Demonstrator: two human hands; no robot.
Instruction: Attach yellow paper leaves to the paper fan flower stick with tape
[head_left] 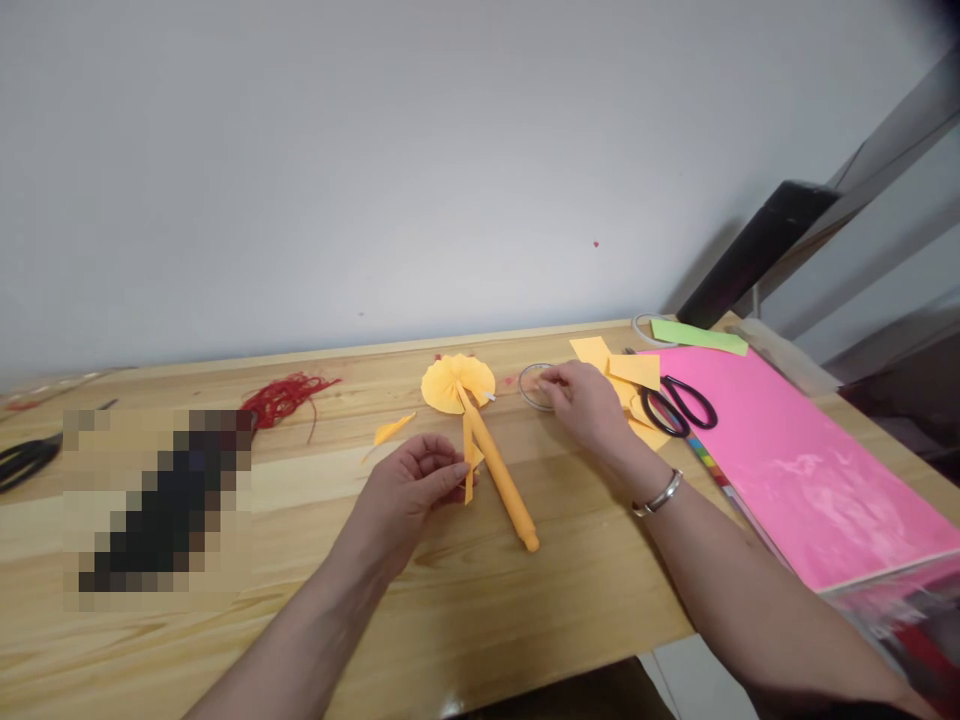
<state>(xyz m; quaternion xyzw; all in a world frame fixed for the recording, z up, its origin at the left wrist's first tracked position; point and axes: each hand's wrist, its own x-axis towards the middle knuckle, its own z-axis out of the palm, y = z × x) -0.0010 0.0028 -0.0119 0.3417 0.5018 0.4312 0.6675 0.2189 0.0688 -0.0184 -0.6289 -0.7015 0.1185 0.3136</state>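
Observation:
A pleated yellow-orange paper fan (pixel 457 382) lies on the wooden table, joined to a rolled orange paper stick (pixel 506 485) that slants toward the table's front edge. My left hand (pixel 416 485) pinches a narrow orange paper strip (pixel 469 460) between thumb and fingers, just left of the stick. To the right of the fan, the closed fingers of my right hand (pixel 581 400) touch a thin grey wire ring (pixel 534 402) resting on the table.
Orange paper pieces (pixel 636 370), black-handled scissors (pixel 686 408), pink sheets (pixel 817 460) and a green strip (pixel 697 335) lie at the right. Red threads (pixel 289 400), an orange scrap (pixel 391 430), a blurred-out dark object (pixel 169 515) and other scissors (pixel 30 460) lie at the left.

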